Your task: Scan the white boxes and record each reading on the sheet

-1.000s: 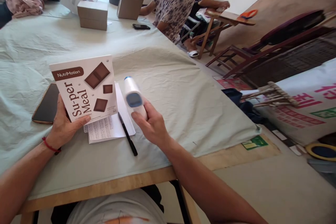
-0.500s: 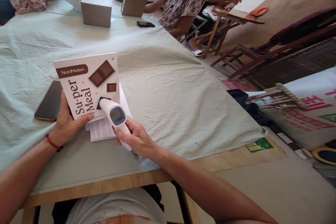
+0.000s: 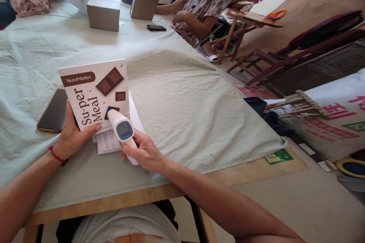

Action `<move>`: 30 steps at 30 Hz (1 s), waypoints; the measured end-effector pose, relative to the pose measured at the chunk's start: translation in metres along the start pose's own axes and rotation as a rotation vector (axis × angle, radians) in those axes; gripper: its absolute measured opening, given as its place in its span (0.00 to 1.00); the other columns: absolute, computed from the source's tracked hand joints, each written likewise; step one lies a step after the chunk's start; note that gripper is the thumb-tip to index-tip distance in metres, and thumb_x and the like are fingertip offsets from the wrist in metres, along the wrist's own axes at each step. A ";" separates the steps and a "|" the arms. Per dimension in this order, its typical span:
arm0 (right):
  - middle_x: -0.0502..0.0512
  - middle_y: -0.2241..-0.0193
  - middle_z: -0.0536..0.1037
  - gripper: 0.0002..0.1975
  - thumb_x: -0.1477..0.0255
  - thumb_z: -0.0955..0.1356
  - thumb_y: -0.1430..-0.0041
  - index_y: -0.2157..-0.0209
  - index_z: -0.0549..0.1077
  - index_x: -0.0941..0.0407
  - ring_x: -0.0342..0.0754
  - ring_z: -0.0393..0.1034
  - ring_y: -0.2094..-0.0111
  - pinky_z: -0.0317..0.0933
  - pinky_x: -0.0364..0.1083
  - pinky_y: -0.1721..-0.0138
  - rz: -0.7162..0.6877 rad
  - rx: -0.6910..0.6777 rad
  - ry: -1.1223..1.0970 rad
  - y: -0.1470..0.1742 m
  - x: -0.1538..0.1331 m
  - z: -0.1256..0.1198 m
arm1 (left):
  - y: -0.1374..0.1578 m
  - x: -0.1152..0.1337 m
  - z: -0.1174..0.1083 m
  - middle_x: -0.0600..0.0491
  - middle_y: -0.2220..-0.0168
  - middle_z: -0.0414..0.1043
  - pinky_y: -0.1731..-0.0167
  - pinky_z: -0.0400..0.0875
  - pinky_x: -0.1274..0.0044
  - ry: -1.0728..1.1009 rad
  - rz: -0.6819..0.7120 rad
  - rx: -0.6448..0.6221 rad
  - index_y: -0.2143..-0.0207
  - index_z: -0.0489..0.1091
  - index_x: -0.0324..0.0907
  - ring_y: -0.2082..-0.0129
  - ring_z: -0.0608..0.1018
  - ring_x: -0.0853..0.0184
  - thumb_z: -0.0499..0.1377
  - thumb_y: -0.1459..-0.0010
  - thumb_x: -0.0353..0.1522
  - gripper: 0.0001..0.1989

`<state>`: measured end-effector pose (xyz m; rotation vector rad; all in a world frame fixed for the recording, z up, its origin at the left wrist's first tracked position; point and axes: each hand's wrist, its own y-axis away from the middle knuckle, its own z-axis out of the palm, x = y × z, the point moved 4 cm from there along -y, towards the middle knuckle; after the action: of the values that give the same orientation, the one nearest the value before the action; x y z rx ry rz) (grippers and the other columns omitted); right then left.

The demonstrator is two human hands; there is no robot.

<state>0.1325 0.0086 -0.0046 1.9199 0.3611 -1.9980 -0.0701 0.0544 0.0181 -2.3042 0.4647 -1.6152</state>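
Observation:
My left hand point(image 3: 74, 131) grips a white box point(image 3: 110, 72) at its lower left, thumb across the front. The box bears "NutriMotion Su-per Meal" and pictures of chocolate pieces, and is held tilted above the table. In my right hand point(image 3: 146, 152) is a white infrared thermometer point(image 3: 115, 120) with a blue-rimmed screen, my fingers wrapped round its handle. Its nose points at the lower part of the box front; whether it touches cannot be told. Under the box lie printed sheets of paper point(image 3: 107, 145), partly hidden. A dark smartphone point(image 3: 53, 112) lies left of my left hand.
A pale cloth point(image 3: 182, 121) covers the table. Toward the far side stand a cardboard box point(image 3: 104, 17), another box point(image 3: 144, 5) and a black phone point(image 3: 156, 27). One person sits at the far right side; another person's hands hold papers at far left. Wooden chairs point(image 3: 262, 62) stand right.
The thermometer in my right hand has shifted slightly left and down, and its screen has turned a little. My left hand and the white box stay almost where they were.

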 end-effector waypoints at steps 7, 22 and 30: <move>0.45 0.76 0.69 0.12 0.64 0.69 0.49 0.66 0.65 0.53 0.43 0.67 0.76 0.61 0.43 0.73 0.039 0.008 -0.001 0.001 0.004 -0.001 | 0.001 0.000 0.000 0.47 0.49 0.69 0.49 0.76 0.58 -0.033 0.011 0.001 0.44 0.56 0.45 0.49 0.76 0.52 0.71 0.49 0.45 0.38; 0.46 0.73 0.70 0.22 0.56 0.77 0.52 0.66 0.68 0.55 0.41 0.67 0.74 0.66 0.44 0.70 0.025 -0.085 -0.213 0.004 -0.001 -0.007 | 0.002 -0.006 -0.003 0.46 0.45 0.70 0.47 0.74 0.58 -0.110 -0.081 -0.019 0.46 0.60 0.42 0.46 0.75 0.52 0.70 0.51 0.43 0.35; 0.47 0.74 0.70 0.19 0.56 0.75 0.50 0.67 0.68 0.54 0.42 0.67 0.75 0.65 0.44 0.72 -0.119 0.115 -0.129 0.013 -0.017 -0.026 | 0.001 -0.009 -0.008 0.41 0.48 0.71 0.47 0.71 0.52 -0.216 -0.166 -0.011 0.45 0.62 0.39 0.47 0.75 0.47 0.70 0.56 0.45 0.39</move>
<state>0.1624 0.0089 0.0115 1.8633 0.3406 -2.2520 -0.0806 0.0568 0.0127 -2.5478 0.2387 -1.4115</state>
